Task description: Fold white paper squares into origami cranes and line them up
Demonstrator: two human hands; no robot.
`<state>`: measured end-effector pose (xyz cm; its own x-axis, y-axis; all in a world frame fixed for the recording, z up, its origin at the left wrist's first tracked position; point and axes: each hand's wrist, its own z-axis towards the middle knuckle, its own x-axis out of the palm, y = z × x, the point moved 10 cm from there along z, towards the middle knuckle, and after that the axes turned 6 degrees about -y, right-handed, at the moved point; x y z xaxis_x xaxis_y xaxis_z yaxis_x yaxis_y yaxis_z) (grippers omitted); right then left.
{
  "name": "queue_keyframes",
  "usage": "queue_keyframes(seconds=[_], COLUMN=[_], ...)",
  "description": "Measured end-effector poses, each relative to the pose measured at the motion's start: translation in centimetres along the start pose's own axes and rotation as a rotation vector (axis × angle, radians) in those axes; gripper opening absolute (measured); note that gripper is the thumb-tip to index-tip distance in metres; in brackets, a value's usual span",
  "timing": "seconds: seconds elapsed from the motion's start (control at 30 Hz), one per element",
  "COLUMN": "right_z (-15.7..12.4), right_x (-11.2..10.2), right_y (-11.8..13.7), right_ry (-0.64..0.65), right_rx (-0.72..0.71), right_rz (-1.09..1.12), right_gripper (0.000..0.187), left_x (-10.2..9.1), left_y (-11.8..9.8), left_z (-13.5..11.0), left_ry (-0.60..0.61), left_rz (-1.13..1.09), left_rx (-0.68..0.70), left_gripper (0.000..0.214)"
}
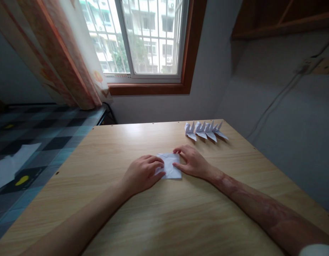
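A small square of folded white paper lies flat on the wooden table, with creases and a folded flap showing on its upper face. My left hand holds its left side, fingers curled over the paper and thumb near the lower edge. On the other side, my right hand grips the upper right part. Its thumb rests on the paper, and its bent fingers touch the top edge by the corner. The left edge of the paper is hidden beneath my left fingers.
Several folded white paper figures with pointed tips stand in a row at the table's far right. White sheets lie on a checked bed cover at left. A barred window is ahead; a wall shelf hangs upper right.
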<state>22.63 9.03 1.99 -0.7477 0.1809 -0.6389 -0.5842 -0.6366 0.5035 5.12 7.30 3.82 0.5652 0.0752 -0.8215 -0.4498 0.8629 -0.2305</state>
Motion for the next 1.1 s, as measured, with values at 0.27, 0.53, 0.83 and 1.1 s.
queue_keyframes(seconds=[0.27,0.53,0.83,1.1], right_z=[-0.2,-0.1,-0.2,-0.2], right_x=[0.5,0.1,-0.1,0.3], right_y=[-0.9,-0.1,1.0,-0.4], right_ry=[0.03,0.018,0.015,0.012], right_rx=[0.103,0.054,-0.007,0.096], right_rz=[0.123,0.104,0.143,0.158], right_gripper=[0.032,0.033,0.033,0.028], left_x=[0.4,0.1,0.0,-0.2], left_y=[0.4,1.1,2.0,2.2], left_z=[-0.1,0.1,-0.1,-0.4], left_ry=[0.013,0.02,-0.013,-0.05], left_rz=[-0.052,0.084,0.098,0.084], left_rx=[0.036,-0.072,-0.154,-0.163], left_gripper=[0.025,0.018,0.028,0.024])
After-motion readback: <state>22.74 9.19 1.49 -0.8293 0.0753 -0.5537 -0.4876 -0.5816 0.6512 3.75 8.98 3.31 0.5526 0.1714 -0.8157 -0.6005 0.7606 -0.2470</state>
